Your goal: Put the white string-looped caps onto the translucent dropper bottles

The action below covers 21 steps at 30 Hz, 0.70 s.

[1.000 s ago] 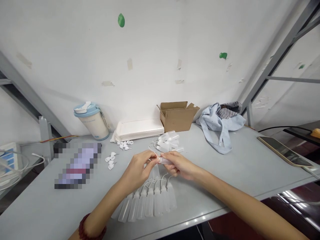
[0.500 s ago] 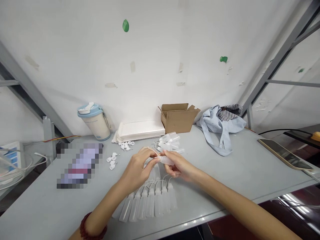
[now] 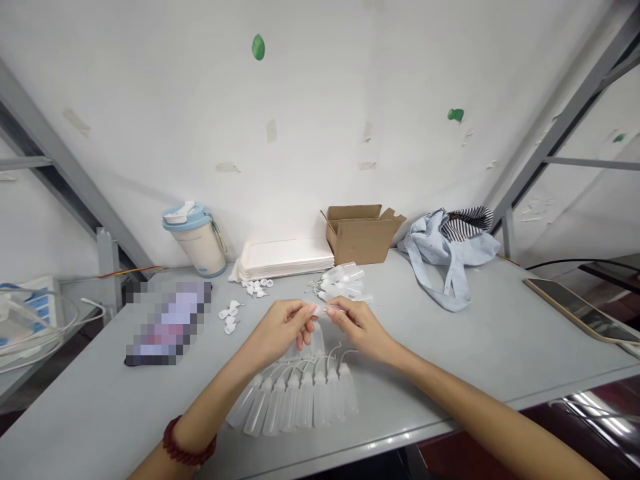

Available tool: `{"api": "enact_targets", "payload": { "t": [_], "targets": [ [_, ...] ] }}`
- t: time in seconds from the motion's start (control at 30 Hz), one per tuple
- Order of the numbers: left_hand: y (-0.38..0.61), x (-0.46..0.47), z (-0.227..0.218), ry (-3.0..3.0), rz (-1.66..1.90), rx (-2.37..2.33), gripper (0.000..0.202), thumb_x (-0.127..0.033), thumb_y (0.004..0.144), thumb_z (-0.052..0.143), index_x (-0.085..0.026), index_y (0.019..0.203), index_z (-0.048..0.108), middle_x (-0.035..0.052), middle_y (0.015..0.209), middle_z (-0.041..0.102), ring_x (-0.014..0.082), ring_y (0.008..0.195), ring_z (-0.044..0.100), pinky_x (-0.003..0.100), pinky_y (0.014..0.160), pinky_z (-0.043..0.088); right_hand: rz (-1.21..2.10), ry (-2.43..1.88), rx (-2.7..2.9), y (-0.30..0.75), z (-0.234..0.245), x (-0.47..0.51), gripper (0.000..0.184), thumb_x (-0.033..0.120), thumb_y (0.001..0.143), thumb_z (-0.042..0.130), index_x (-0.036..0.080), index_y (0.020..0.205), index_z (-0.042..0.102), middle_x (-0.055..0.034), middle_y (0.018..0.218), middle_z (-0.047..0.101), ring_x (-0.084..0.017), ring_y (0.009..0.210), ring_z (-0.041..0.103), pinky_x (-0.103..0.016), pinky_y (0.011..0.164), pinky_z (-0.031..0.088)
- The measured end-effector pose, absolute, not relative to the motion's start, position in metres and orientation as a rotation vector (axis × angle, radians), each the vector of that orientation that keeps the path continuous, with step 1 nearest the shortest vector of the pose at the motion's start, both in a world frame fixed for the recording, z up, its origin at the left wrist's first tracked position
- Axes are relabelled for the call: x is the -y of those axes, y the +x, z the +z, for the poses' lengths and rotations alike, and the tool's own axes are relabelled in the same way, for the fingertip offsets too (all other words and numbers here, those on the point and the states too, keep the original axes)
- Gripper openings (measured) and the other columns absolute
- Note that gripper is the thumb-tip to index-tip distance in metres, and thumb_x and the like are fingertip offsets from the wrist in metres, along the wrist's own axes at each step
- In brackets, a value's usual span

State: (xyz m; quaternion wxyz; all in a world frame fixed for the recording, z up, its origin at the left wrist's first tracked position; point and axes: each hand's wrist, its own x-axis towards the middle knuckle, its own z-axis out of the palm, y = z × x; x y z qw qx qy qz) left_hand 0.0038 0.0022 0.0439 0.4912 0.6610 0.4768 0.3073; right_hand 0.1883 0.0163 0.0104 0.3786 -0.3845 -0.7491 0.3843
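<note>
Over the middle of the grey table (image 3: 90, 413) my left hand (image 3: 280, 328) and my right hand (image 3: 361, 327) meet, both pinching one small clear plastic bottle (image 3: 325, 311) held sideways between their fingertips. Just below the hands lies a row of several clear bottles with thin needle tips (image 3: 300, 399), side by side. A loose heap of more clear bottles (image 3: 345, 281) sits just behind the hands. Small white caps (image 3: 231, 317) lie to the left of my left hand, with another cluster of caps (image 3: 256, 287) further back.
Along the back wall stand a blue-lidded cup (image 3: 197, 239), a stack of white trays (image 3: 285, 259), an open cardboard box (image 3: 361, 233) and a light blue cloth bag (image 3: 450, 250). A phone (image 3: 575, 310) lies at the right edge. A blurred dark object (image 3: 167, 321) lies left.
Both hands have stayed together on the small bottle, shifting slightly up and right in view. The camera has turned a little; the table's objects have not moved.
</note>
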Motion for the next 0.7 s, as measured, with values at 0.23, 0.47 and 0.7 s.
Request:
{"api": "enact_targets", "payload": {
  "t": [0.23, 0.47, 0.7],
  "targets": [
    [0.005, -0.003, 0.037, 1.927, 0.923, -1.108, 0.013, -0.017, 0.081, 0.047, -0.017, 0.074, 0.059, 0.0027, 0.073, 0.065, 0.0151, 0.069, 0.060, 0.027, 0.067, 0.047, 1.490, -0.850, 1.679, 0.187, 0.014, -0.017, 0.046, 0.059, 0.085, 0.047, 0.018, 0.064, 0.043, 0.0077, 0.053, 0.026, -0.007, 0.046, 0.021, -0.023, 0.045, 0.018],
    [0.000, -0.005, 0.046, 1.640, 0.813, -1.074, 0.029, -0.042, 0.081, 0.059, -0.015, 0.091, 0.061, 0.0041, 0.082, 0.064, 0.0162, 0.072, 0.061, 0.028, 0.063, 0.051, 1.223, -0.907, 1.691, 0.193, 0.016, -0.024, 0.040, 0.052, 0.088, 0.046, 0.017, 0.068, 0.047, 0.0048, 0.058, 0.035, -0.008, 0.050, 0.027, -0.024, 0.048, 0.023],
    [0.003, -0.004, 0.046, 1.517, 0.798, -1.090, 0.039, -0.047, 0.087, 0.048, -0.013, 0.070, 0.057, -0.0012, 0.057, 0.054, 0.0107, 0.049, 0.053, 0.024, 0.050, 0.046, 0.758, -0.867, 1.985, 0.191, 0.014, -0.015, 0.025, 0.034, 0.092, 0.043, 0.016, 0.092, 0.060, -0.0012, 0.072, 0.055, -0.012, 0.059, 0.042, -0.025, 0.058, 0.032]
  ]
}}
